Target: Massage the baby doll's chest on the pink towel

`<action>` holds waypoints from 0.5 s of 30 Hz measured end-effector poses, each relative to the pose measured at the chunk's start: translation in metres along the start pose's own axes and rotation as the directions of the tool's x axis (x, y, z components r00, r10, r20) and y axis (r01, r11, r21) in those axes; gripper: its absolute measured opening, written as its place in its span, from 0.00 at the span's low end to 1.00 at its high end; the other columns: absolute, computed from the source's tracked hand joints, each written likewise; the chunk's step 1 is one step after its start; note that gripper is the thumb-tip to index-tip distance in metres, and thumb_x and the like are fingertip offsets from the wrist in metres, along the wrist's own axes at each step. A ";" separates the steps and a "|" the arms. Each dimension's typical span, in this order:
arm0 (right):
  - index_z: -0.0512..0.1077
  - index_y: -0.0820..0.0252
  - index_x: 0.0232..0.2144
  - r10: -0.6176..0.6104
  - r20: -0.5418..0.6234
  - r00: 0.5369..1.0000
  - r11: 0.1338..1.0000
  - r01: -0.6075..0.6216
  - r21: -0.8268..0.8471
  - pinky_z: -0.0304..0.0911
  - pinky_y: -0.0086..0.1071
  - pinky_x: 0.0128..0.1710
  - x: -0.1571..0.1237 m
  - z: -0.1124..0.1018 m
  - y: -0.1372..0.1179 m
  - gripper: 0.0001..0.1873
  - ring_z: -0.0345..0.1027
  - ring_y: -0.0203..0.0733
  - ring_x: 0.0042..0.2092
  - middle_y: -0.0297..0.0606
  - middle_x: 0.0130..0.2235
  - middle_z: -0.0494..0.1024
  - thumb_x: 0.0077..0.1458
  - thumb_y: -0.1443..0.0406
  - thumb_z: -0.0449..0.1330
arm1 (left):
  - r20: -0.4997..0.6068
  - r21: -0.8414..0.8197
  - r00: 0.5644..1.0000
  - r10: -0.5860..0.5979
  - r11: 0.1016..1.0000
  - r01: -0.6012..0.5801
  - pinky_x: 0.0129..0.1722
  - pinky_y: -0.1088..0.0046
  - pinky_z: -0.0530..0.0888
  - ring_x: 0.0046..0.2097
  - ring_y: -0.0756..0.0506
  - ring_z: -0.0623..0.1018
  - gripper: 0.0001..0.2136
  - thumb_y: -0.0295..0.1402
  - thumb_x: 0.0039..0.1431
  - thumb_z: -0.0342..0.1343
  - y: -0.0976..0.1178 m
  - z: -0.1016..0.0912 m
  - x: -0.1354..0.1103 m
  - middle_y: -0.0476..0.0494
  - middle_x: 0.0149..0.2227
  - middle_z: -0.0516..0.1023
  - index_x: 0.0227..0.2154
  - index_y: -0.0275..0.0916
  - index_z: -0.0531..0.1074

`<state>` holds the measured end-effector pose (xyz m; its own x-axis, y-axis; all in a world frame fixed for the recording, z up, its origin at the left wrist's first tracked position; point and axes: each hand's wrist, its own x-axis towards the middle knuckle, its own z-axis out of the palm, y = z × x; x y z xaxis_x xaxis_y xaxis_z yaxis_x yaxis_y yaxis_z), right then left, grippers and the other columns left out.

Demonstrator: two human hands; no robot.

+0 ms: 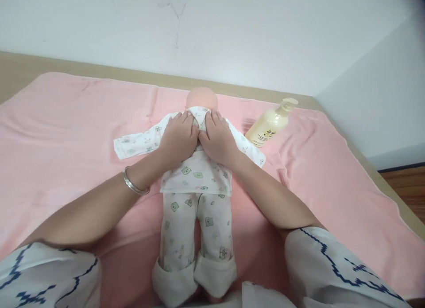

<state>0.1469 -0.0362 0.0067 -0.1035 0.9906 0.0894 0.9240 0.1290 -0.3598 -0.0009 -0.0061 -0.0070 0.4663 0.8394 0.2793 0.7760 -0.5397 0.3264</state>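
Lengthwise, doll head away, feet near.

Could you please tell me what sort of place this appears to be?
Probably a bedroom or home baby-care corner: a pink blanket over a wood-edged bed by a white wall, a dressed baby doll under the left hand and right hand, a pump bottle beside it.

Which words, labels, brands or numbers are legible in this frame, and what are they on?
Nothing is legible.
Pump bottle label: a dark logo and fine print, too small and blurred to read.
Doll's outfit: animal pictures only, no words visible.
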 end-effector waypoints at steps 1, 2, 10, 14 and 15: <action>0.51 0.82 0.75 0.006 0.009 1.000 1.000 -0.006 0.008 0.40 0.55 0.80 0.001 -0.001 0.001 0.40 0.39 0.59 0.81 0.62 0.79 0.48 0.67 0.63 0.43 | 0.021 0.015 1.000 0.017 1.000 -0.018 0.67 0.42 0.70 0.61 0.31 0.75 0.20 0.29 0.72 0.36 0.003 -0.006 -0.002 0.25 0.52 0.79 0.44 0.32 0.75; 0.51 0.83 0.75 0.018 0.015 1.000 1.000 -0.018 0.015 0.41 0.56 0.80 0.003 -0.001 0.003 0.40 0.39 0.60 0.81 0.62 0.79 0.48 0.68 0.62 0.42 | 0.033 0.020 0.999 0.021 1.000 -0.021 0.65 0.43 0.72 0.58 0.31 0.77 0.20 0.30 0.72 0.37 0.006 -0.011 -0.006 0.25 0.49 0.79 0.42 0.32 0.75; 0.49 0.85 0.75 0.075 0.026 0.997 0.996 -0.073 -0.056 0.46 0.55 0.79 0.015 -0.006 0.011 0.38 0.42 0.60 0.81 0.64 0.78 0.51 0.71 0.63 0.40 | 0.103 0.047 0.992 0.075 0.996 -0.080 0.69 0.45 0.72 0.64 0.32 0.74 0.20 0.28 0.70 0.39 0.030 -0.027 -0.029 0.29 0.50 0.79 0.44 0.33 0.79; 0.56 0.89 0.72 -0.002 0.027 1.000 0.987 0.006 -0.159 0.51 0.57 0.77 -0.002 -0.011 0.006 0.37 0.52 0.64 0.78 0.70 0.74 0.59 0.73 0.62 0.40 | 0.080 0.007 0.990 0.121 0.993 -0.122 0.68 0.42 0.72 0.61 0.32 0.74 0.20 0.28 0.71 0.38 0.014 -0.019 -0.015 0.30 0.45 0.78 0.39 0.34 0.78; 0.58 0.90 0.71 -0.032 0.029 0.999 0.981 0.037 -0.191 0.53 0.57 0.76 -0.009 -0.013 0.003 0.37 0.56 0.65 0.76 0.71 0.73 0.62 0.73 0.61 0.41 | 0.084 -0.002 0.990 0.117 0.993 -0.117 0.67 0.42 0.72 0.60 0.32 0.75 0.20 0.29 0.72 0.38 0.009 -0.017 -0.010 0.31 0.44 0.78 0.37 0.35 0.77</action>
<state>0.1549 -0.0455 0.0169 -0.1438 0.9868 0.0743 0.9728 0.1548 -0.1723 -0.0059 -0.0199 0.0085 0.5879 0.7728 0.2391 0.7150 -0.6347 0.2933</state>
